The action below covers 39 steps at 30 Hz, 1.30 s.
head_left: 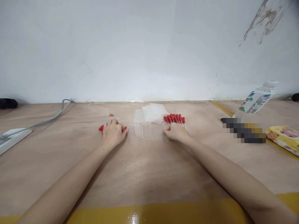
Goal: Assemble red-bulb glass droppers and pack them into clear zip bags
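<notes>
A row of thin, clear glass dropper tubes (146, 133) lies side by side on the table between my hands. My left hand (113, 133) rests at the row's left end, over a group of loose red rubber bulbs (101, 128). Red shows between its thumb and forefinger, which close on a rubber bulb. At the right end of the row, my right hand (176, 132) has its fingers curled, with thumb and forefinger pinching at a glass tube. Just behind it lie several droppers with red bulbs (175, 118) fitted on their tubes. My right fingers partly hide these.
White plastic bags (153, 112) lie behind the tubes. To the right are a tilted plastic bottle (255, 101), a blurred dark object (245, 130) and a yellow packet (285, 137). A grey cable (50, 119) runs to a white block (17, 140) at left. The wall closes off the back.
</notes>
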{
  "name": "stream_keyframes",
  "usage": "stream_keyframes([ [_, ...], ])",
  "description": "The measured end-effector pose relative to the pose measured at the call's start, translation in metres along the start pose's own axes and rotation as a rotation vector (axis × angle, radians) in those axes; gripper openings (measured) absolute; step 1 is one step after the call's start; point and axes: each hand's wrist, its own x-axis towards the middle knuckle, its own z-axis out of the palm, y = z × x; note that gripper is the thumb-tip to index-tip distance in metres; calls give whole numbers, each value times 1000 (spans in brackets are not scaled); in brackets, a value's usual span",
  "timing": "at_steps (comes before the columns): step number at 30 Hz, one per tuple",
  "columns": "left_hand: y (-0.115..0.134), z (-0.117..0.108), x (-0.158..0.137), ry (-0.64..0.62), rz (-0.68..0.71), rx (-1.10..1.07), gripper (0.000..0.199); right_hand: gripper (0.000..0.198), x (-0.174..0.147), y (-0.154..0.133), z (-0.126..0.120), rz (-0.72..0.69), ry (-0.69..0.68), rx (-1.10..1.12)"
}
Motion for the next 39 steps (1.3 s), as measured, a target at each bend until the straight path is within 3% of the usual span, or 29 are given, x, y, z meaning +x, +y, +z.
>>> stream_keyframes([
  [4,2,3,-2,27,44,37,25,32,1,6,1,-59,74,52],
  [9,4,1,-1,97,4,-5,20,19,-6,15,6,-203,225,181],
  [14,26,-4,-6,207,96,-371,12,14,-22,20,16,-468,313,337],
  [19,57,0,-25,123,247,-710,9,17,-38,19,27,-682,346,334],
  [23,67,4,-34,70,284,-824,10,19,-44,16,32,-716,341,324],
  [31,70,1,-34,33,217,-877,16,17,-43,14,33,-734,287,351],
  [39,71,13,-34,-3,201,-984,22,18,-41,14,34,-741,200,451],
])
